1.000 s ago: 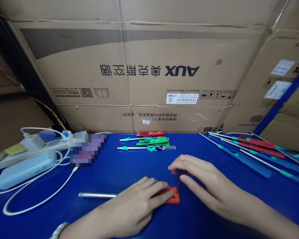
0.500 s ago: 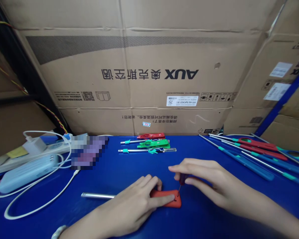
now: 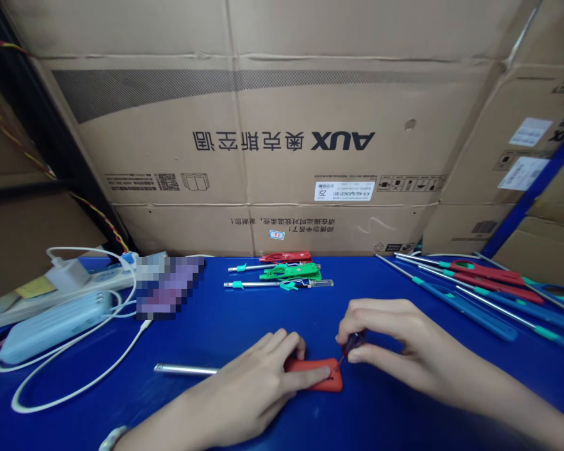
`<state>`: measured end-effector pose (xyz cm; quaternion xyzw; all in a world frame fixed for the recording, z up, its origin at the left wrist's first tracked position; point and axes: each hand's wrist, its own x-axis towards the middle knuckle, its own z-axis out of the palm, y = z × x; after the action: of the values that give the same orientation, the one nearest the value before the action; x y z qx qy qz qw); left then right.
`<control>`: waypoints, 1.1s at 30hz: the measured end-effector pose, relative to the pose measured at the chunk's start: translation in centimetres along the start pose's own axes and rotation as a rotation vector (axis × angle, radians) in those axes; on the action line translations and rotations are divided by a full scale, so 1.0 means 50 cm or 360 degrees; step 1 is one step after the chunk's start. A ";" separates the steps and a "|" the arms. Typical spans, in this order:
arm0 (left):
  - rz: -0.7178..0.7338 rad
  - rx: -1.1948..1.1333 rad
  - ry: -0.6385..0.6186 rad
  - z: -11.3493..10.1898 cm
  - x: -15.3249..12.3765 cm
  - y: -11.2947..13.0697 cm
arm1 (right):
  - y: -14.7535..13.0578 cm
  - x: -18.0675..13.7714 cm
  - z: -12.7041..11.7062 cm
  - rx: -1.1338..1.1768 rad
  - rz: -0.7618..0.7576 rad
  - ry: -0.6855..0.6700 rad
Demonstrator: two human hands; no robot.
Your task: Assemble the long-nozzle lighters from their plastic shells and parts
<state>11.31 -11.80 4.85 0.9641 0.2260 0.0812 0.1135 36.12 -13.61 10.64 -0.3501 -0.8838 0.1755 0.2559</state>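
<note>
My left hand (image 3: 258,382) presses down on a red plastic handle (image 3: 337,374) lying on the blue table, its index finger stretched along the top. A thin metal tube (image 3: 183,369) comes out from under that hand to the left and appears to belong to the handle. My right hand (image 3: 390,341) is closed round the dark purple grip of a small screwdriver (image 3: 354,343). Its thin shaft slants down to the right end of the handle, where the tip meets a small hole or screw; which of these I cannot tell.
Opened units with red and green shells (image 3: 294,272) and metal tubes lie ahead. Several blue and red handled rods (image 3: 474,307) are piled at the right. A light blue power bank (image 3: 56,326), white cables and a power strip (image 3: 108,272) lie left. Behind stands a cardboard wall (image 3: 272,94).
My right fingers have curled in around the screwdriver grip, and the grip now leans more to the right. My left hand and the red handle have stayed in place.
</note>
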 end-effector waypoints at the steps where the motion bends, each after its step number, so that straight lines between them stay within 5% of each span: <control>1: -0.0001 -0.0006 0.0000 0.000 0.000 0.001 | 0.000 0.000 0.001 0.0019 0.0003 -0.0013; 25: -0.0018 0.0017 -0.0033 0.005 0.002 -0.001 | 0.006 0.015 0.015 0.0258 0.0192 0.0154; 33: -0.0046 -0.0004 -0.0088 -0.008 0.001 0.007 | 0.037 0.022 -0.018 0.0351 0.0290 0.0196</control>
<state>11.44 -12.00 5.34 0.9625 0.2366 0.0532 0.1219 36.93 -11.43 10.82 -0.4087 -0.8064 0.2722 0.3294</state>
